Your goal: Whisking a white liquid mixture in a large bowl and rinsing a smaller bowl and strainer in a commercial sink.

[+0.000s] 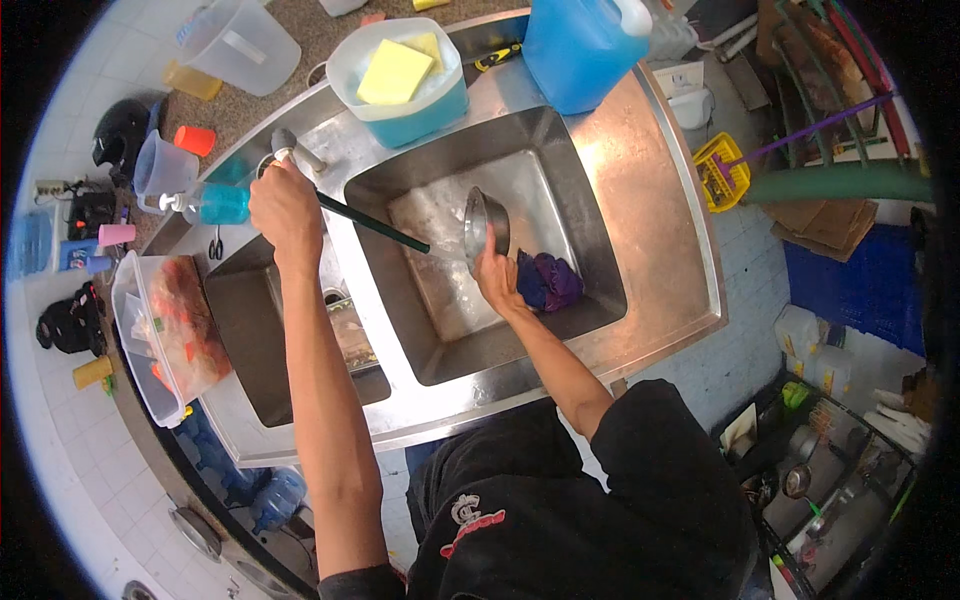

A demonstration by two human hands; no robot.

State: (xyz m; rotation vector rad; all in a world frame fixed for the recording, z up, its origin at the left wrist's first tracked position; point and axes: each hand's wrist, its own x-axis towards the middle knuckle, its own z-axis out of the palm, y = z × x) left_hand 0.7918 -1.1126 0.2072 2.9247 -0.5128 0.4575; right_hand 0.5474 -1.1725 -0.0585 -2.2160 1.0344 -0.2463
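Note:
Before me is a stainless steel double sink. My left hand (pixel 285 206) is closed on the tap's handle (pixel 283 142), beside a dark green hose (pixel 371 219) that slants over the right basin (pixel 442 330). Water seems to run from the hose end towards a round metal bowl (pixel 499 223). That bowl is tilted on its side in my right hand (pixel 496 277), with one finger laid along it. A crumpled purple and dark blue cloth (pixel 559 283) lies in the basin by my right wrist.
Behind the basin stand a tub of blue liquid (pixel 420 124) with yellow sponges (pixel 394 73) and a blue jug (pixel 574 56). A pump bottle (pixel 221 204) and scissors (pixel 216 244) are at the left. A clear bin (pixel 139 330) borders the left basin (pixel 244 330).

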